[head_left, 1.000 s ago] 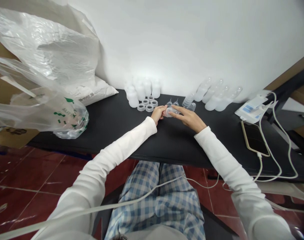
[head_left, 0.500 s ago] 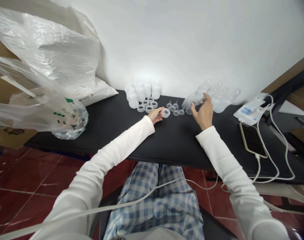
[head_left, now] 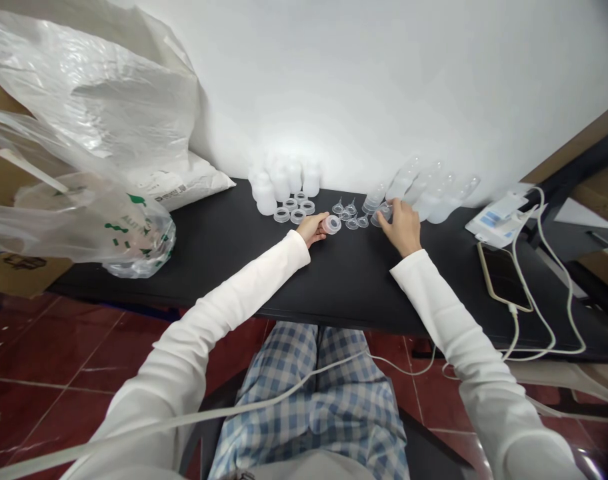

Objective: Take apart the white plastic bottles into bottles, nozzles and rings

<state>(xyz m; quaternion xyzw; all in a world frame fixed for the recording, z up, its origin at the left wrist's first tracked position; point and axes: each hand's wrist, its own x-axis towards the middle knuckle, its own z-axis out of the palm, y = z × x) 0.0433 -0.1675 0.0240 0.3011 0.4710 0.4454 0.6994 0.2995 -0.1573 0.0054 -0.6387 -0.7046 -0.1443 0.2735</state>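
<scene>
While the left hand (head_left: 313, 229) holds a translucent ring (head_left: 333, 225), the right hand (head_left: 404, 227) — half-spread — touches a cap (head_left: 375, 217).

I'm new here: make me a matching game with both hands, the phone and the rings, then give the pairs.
1. Left hand
2. Right hand
3. Phone
4. Rings

A. In front of white bottles
B. Plugged into a cable
C. Holding a round translucent piece
D. At a clear cap

Pairs: 1-C, 2-D, 3-B, 4-A
</scene>
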